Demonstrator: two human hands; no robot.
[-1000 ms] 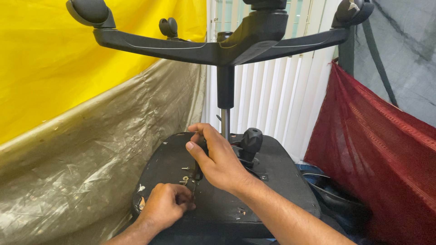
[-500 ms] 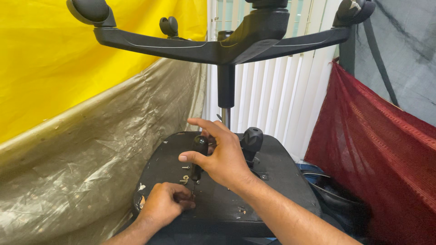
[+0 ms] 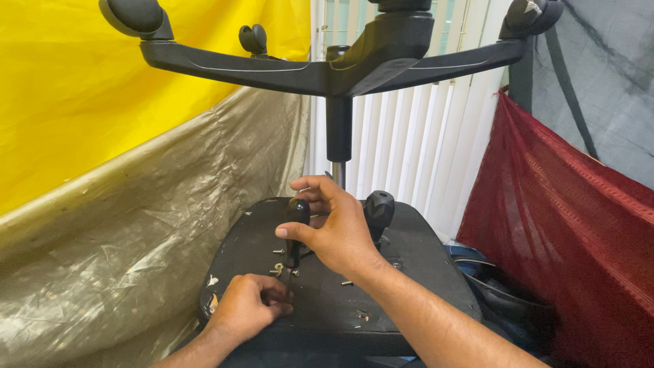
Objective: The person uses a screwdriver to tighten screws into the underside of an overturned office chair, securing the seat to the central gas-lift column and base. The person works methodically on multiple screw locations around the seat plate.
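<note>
Right hand (image 3: 337, 228) grips a black screwdriver handle (image 3: 297, 212); left hand (image 3: 248, 303) pinches its shaft on the seat underside (image 3: 402, 286).

Even, fairly bright daylight comes from behind the white vertical blinds (image 3: 402, 143) at the back, which are close to washed out in the upper strips. The yellow sheet (image 3: 82, 88) glows strongly; the crinkled plastic sheet (image 3: 129, 238) beneath it carries soft sheen on its folds. Shadows are weak, only a faint darkening under the hands on the black seat underside (image 3: 409, 272). Focus is sharp at centre; straight lines bow slightly toward the picture's edges, and the lower corners are dimmer
</note>
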